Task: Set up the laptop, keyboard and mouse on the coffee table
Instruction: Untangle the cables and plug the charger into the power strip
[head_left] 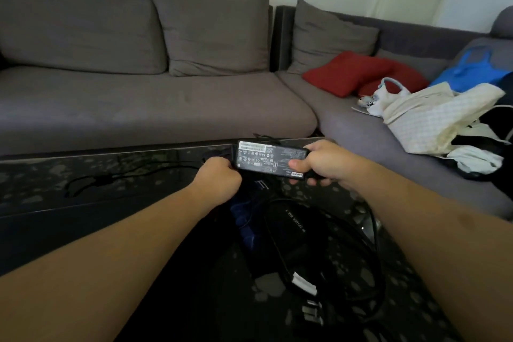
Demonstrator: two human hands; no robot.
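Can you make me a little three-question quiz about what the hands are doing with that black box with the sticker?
1. True or false: both hands hold the power adapter.
2. Which cushion lies on the sofa near the white bags? A) green B) red C) yellow
3. Fill in: the thin black cable lies on the dark ____ table.

Key:
1. True: the left hand grips its cable end and the right hand pinches the other end.
2. B, the red cushion.
3. Coffee: the coffee table.
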